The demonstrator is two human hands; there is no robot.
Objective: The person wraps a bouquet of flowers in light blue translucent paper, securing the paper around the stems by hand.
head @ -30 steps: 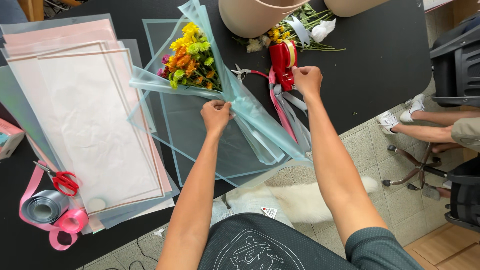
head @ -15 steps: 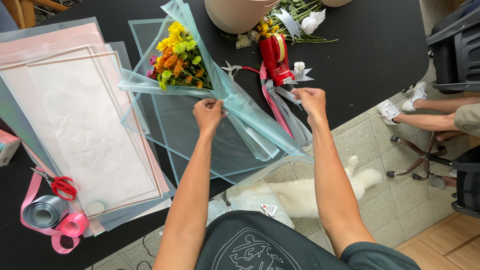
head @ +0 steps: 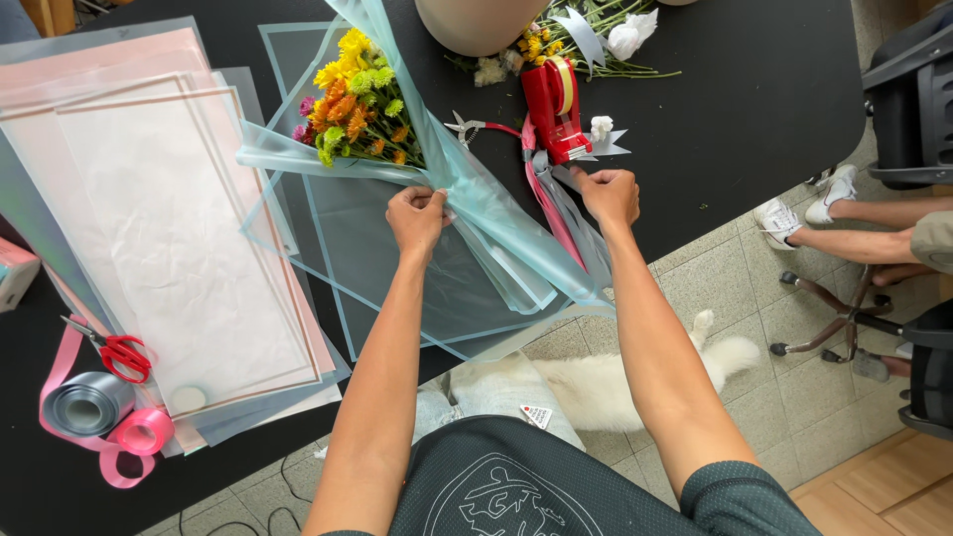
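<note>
The left hand [head: 417, 216] pinches the gathered neck of a translucent teal wrap [head: 496, 218] around a yellow-and-orange flower bouquet [head: 355, 111], which lies on the black table [head: 754, 109] just above it. The right hand [head: 608, 195], fingers curled, grips tape beneath a red tape dispenser [head: 552, 107]. Matte pink sheets [head: 169, 238] lie left.

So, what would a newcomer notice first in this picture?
First the bright bouquet of yellow and orange flowers, wrapped in pale teal film on the black table. The left hand pinches the wrap at the stems, while the right hand is beside a red tape dispenser. Pink wrapping sheets lie at the left.
</note>
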